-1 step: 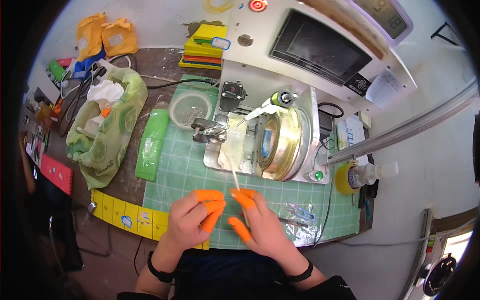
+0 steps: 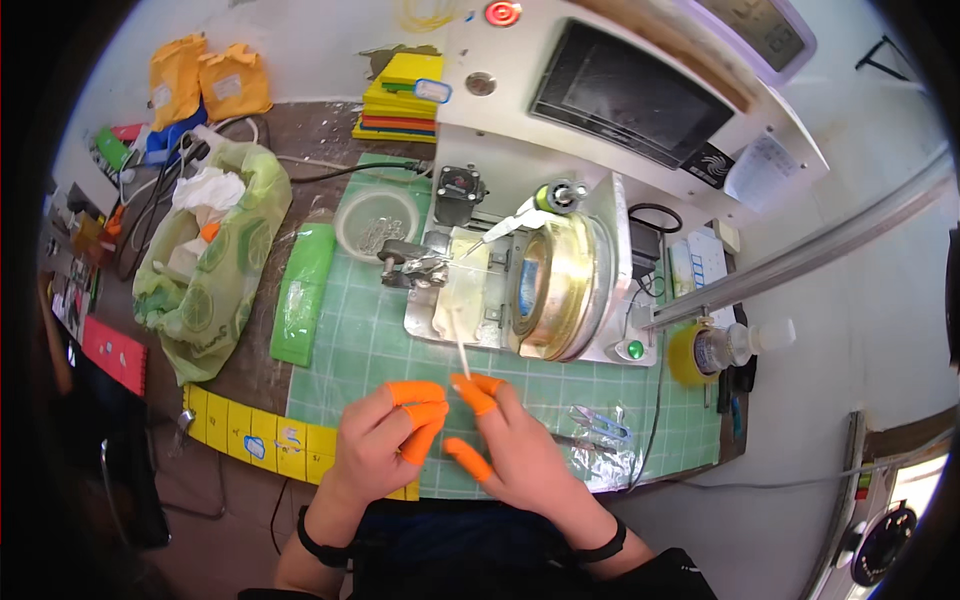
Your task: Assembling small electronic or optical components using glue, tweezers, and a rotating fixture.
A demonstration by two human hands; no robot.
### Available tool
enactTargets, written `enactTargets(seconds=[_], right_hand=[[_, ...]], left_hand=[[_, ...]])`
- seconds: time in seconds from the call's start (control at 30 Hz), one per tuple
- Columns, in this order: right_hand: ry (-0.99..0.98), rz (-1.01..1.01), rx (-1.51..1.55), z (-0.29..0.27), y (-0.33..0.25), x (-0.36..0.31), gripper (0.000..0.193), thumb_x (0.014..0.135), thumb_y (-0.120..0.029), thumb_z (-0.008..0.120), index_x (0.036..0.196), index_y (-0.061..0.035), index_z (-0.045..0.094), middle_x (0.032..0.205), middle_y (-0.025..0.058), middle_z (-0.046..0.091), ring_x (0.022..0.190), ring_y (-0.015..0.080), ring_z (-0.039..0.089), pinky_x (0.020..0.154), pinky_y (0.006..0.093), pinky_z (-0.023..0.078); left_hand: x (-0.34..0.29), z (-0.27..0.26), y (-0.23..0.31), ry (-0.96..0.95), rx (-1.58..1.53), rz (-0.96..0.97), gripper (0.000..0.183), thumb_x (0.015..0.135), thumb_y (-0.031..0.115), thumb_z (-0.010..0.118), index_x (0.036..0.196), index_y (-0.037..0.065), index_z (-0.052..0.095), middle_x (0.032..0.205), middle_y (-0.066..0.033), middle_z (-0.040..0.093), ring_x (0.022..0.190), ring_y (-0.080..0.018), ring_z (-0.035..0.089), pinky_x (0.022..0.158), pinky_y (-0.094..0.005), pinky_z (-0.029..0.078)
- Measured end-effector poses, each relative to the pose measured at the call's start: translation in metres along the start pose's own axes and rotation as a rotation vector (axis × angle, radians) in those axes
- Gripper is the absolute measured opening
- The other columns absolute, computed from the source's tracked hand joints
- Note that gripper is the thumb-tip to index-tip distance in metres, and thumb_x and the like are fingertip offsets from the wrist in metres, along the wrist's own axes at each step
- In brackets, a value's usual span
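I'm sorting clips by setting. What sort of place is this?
Most likely a small assembly or workshop bench. A green cutting mat covers the table, a benchtop machine with a dark screen and a metal reel sits on it, and the hands wear orange finger covers while holding a thin white strip.

The left hand (image 2: 385,445) and right hand (image 2: 515,455) hide the green mat's (image 2: 370,340) near edge, both forearms are cut off by the picture's lower edge, and the contents of the clear bowl (image 2: 377,222) are too small to tell.
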State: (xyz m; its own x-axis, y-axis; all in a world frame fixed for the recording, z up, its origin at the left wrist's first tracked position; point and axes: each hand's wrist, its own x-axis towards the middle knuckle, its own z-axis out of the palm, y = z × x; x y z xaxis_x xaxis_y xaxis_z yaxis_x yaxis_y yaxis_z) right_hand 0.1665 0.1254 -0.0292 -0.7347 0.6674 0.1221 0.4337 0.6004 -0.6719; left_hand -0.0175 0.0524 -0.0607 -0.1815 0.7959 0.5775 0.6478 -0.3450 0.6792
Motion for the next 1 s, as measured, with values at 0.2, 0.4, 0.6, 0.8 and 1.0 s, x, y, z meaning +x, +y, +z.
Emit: enactTargets(seconds=[0.2,0.4,0.6,0.8,1.0], right_hand=[[-0.006,-0.032,0.037,-0.024,0.029,-0.021,0.059,0.095,-0.022,0.073,0.146,-0.0036,0.050,0.135,0.0211,0.056,0.111,0.0374,0.064,0.091,0.0439,0.054],[0.446,0.148,-0.386,-0.076,0.087,-0.050,0.071,0.097,-0.022,0.069,0.159,-0.0073,0.038,0.158,0.0220,0.042,0.142,0.0416,0.044,0.116,0.0505,0.034],[0.326,0.120,-0.267,-0.081,0.113,-0.061,0.066,0.100,-0.021,0.063,0.159,-0.0054,0.037,0.165,0.0191,0.037,0.155,0.0375,0.030,0.125,0.0489,0.024],[0.775,0.181,0.068,-0.090,0.146,-0.101,0.037,0.111,-0.023,0.045,0.126,0.0029,0.066,0.121,0.0152,0.069,0.097,0.0204,0.069,0.088,0.0336,0.055],[0.938,0.291,0.560,-0.084,0.200,-0.110,0.044,0.113,-0.032,0.043,0.113,0.0041,0.068,0.104,0.0140,0.071,0.080,0.0151,0.061,0.075,0.0287,0.049]], left_hand=[[-0.009,-0.002,0.005,0.018,-0.005,-0.100,0.018,0.079,-0.009,0.078,0.094,-0.001,0.074,0.101,-0.0153,0.072,0.077,-0.0244,0.070,0.057,-0.0281,0.054],[-0.004,0.003,0.008,0.001,-0.022,-0.101,0.018,0.080,-0.011,0.076,0.095,-0.002,0.075,0.102,-0.0149,0.071,0.075,-0.0218,0.067,0.055,-0.0243,0.050],[-0.010,-0.005,0.015,0.042,-0.002,-0.085,0.020,0.079,-0.009,0.079,0.095,0.001,0.076,0.102,-0.0133,0.073,0.081,-0.0234,0.067,0.064,-0.0289,0.053],[0.040,-0.041,0.039,-0.047,-0.286,0.011,0.010,0.080,0.001,0.081,0.088,0.003,0.076,0.095,-0.0128,0.073,0.095,-0.0278,0.068,0.094,-0.0446,0.053],[0.111,-0.058,0.010,0.133,-0.802,0.018,0.012,0.097,0.003,0.069,0.108,0.001,0.071,0.104,-0.0114,0.071,0.094,-0.0208,0.070,0.088,-0.0381,0.057]])
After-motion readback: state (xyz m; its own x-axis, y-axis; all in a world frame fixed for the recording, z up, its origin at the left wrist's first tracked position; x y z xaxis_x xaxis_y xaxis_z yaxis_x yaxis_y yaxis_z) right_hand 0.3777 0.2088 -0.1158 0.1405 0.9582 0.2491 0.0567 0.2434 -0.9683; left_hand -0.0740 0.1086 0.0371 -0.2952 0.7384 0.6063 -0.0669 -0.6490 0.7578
